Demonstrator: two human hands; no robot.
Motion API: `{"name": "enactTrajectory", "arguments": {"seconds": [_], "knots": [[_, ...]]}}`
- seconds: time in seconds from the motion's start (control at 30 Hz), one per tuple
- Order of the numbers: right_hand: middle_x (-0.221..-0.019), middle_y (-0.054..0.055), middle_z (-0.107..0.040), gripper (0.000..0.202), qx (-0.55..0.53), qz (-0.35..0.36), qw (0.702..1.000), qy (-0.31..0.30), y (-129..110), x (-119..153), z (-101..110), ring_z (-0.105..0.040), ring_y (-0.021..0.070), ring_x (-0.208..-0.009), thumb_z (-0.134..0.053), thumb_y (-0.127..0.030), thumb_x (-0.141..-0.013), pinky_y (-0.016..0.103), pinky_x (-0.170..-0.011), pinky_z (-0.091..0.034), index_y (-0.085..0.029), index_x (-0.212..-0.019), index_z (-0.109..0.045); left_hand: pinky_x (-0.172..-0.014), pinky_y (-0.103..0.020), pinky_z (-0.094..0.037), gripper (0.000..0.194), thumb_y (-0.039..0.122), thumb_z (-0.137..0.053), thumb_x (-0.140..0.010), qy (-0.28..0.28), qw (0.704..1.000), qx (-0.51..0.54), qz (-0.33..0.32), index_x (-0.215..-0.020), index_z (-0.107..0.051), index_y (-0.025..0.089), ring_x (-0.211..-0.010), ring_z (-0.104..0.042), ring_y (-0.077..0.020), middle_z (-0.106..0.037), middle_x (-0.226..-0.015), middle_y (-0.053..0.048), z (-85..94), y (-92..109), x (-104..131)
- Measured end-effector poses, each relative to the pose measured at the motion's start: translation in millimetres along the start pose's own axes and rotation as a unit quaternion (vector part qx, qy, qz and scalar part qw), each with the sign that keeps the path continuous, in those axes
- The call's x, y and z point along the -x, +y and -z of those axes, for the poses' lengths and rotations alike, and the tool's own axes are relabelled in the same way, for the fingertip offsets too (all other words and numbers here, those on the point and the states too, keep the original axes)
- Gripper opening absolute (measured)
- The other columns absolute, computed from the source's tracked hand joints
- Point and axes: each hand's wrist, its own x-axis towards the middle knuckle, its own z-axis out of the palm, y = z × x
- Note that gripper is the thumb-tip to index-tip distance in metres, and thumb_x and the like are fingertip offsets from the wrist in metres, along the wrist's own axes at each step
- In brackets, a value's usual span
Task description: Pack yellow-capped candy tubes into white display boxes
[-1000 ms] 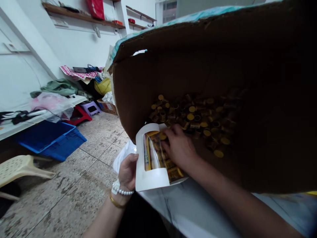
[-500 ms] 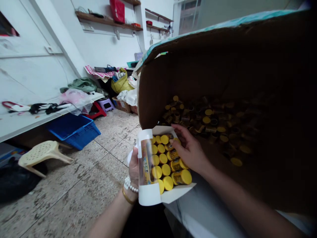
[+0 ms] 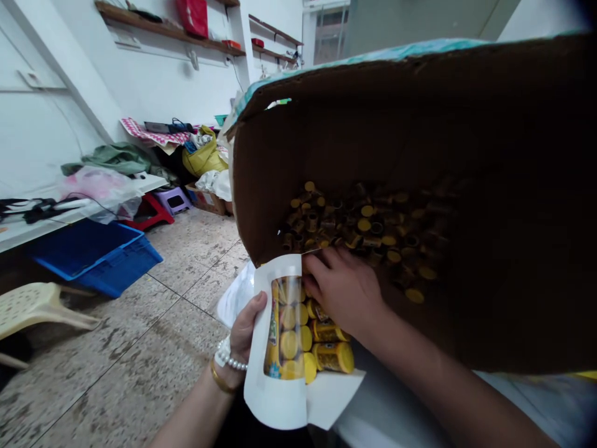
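Observation:
A white cardboard box [image 3: 280,404] with a clear window in its lid is tilted in front of me. Inside it, several small jars with yellow lids [image 3: 333,358] lie in rows. My left hand [image 3: 247,326] grips the box from the left side, thumb on the lid's edge. The lid is bent partly over the jars, some of which show through the window. My right hand [image 3: 347,289] reaches over the box's far end, fingers curled at the lid's corner and far flap. Its fingertips are partly hidden, so whether they also touch a jar is unclear.
A large brown carton [image 3: 396,143] lies open toward me, with many loose yellow-lidded jars [image 3: 364,224] inside. To the left are a blue crate [image 3: 107,255], a cream stool [image 3: 37,305] and a cluttered white table [image 3: 153,180]. Wooden shelves [image 3: 163,28] hang on the wall.
The windowed lid has swung right over part of the jars. My right hand has moved from the jars to the lid's far corner. The view has shifted right.

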Motion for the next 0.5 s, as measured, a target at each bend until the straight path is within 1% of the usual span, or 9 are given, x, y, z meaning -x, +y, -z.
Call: {"name": "enactTrajectory", "arguments": {"seconds": [0.07, 0.13, 0.23, 0.33, 0.43, 0.5], "knots": [[-0.097, 0.01, -0.07, 0.016, 0.021, 0.004, 1.0, 0.011, 0, 2, -1, -0.062, 0.0269, -0.084, -0.064, -0.022, -0.091, 0.037, -0.067, -0.042, -0.023, -0.107, -0.068, -0.111, -0.051, -0.048, 0.06, 0.047, -0.058, -0.095, -0.01, 1.0, -0.003, 0.014, -0.145, -0.055, 0.014, -0.12, -0.067, -0.0375, -0.074, -0.123, -0.017, 0.0, 0, 0], [-0.092, 0.009, -0.07, 0.014, 0.01, -0.004, 0.999, 0.035, 0, 3, -5, -0.062, 0.0249, -0.082, -0.064, -0.021, -0.09, 0.035, -0.068, -0.041, -0.023, -0.103, -0.067, -0.111, -0.052, -0.047, 0.06, 0.048, -0.057, -0.096, -0.008, 1.0, -0.011, 0.019, -0.145, -0.055, 0.014, -0.12, -0.067, -0.0377, -0.074, -0.123, -0.017, 1.0, 0, 0], [-0.09, 0.006, -0.071, 0.007, -0.076, -0.051, 0.992, 0.081, -1, 2, -13, -0.063, 0.0225, -0.084, -0.064, -0.023, -0.088, 0.033, -0.071, -0.044, -0.023, -0.095, -0.066, -0.115, -0.052, -0.042, 0.062, 0.051, -0.052, -0.097, -0.008, 1.0, -0.005, -0.002, -0.148, -0.051, 0.016, -0.129, -0.061, -0.0371, -0.068, -0.135, -0.016, 0.7, -1, 0], [-0.088, 0.006, -0.071, 0.01, -0.139, -0.102, 0.98, 0.098, 2, -2, -14, -0.064, 0.025, -0.089, -0.064, -0.029, -0.087, 0.035, -0.077, -0.048, -0.02, -0.092, -0.067, -0.118, -0.051, -0.038, 0.063, 0.053, -0.047, -0.098, -0.027, 1.0, 0.012, -0.011, -0.151, -0.047, 0.018, -0.14, -0.051, -0.036, -0.062, -0.144, -0.015, -2.9, 0, -1], [-0.09, 0.009, -0.071, 0.023, -0.163, -0.092, 0.977, 0.102, 16, -7, -8, -0.063, 0.0279, -0.093, -0.062, -0.039, -0.092, 0.04, -0.083, -0.05, -0.02, -0.082, -0.07, -0.118, -0.054, -0.038, 0.064, 0.054, -0.051, -0.095, -0.045, 0.999, 0.011, -0.005, -0.149, -0.051, 0.019, -0.141, -0.049, -0.038, -0.063, -0.143, -0.015, -6.5, 2, -1], [-0.092, 0.009, -0.072, 0.036, -0.198, -0.083, 0.969, 0.118, 38, -12, -7, -0.065, 0.0261, -0.093, -0.055, -0.045, -0.097, 0.041, -0.086, -0.051, -0.021, -0.078, -0.072, -0.116, -0.057, -0.04, 0.064, 0.056, -0.055, -0.092, -0.031, 0.999, 0.008, -0.012, -0.145, -0.056, 0.021, -0.139, -0.051, -0.0401, -0.067, -0.138, -0.015, -8.1, 3, -1]]}}
